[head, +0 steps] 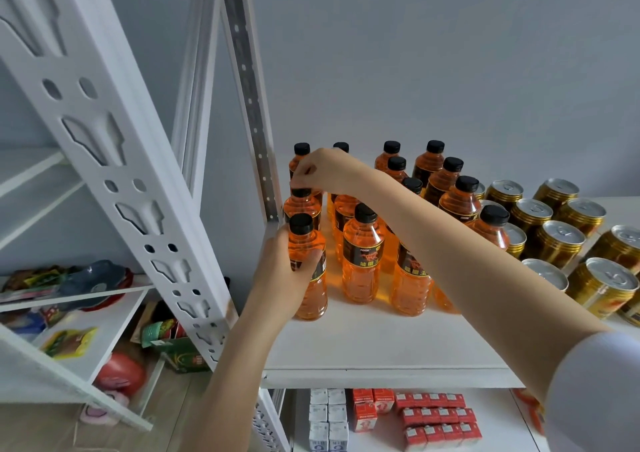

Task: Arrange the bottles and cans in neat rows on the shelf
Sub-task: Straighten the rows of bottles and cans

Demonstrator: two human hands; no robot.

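Gripping the front bottle round its middle with my left hand, I pinch the cap of the bottle behind with my right hand. Both stand upright at the left end of the shelf, lined front to back.

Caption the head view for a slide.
On the shelf, left grip holds the front bottle, right grip pinches the cap behind it; cans stand alongside.

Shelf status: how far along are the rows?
Done: orange bottles mostly stand in rows, gold cans grouped at right. In hand: left hand grips the front-left bottle, right hand pinches the cap of the one behind. Left: likely straightening that column and the uneven front cans.
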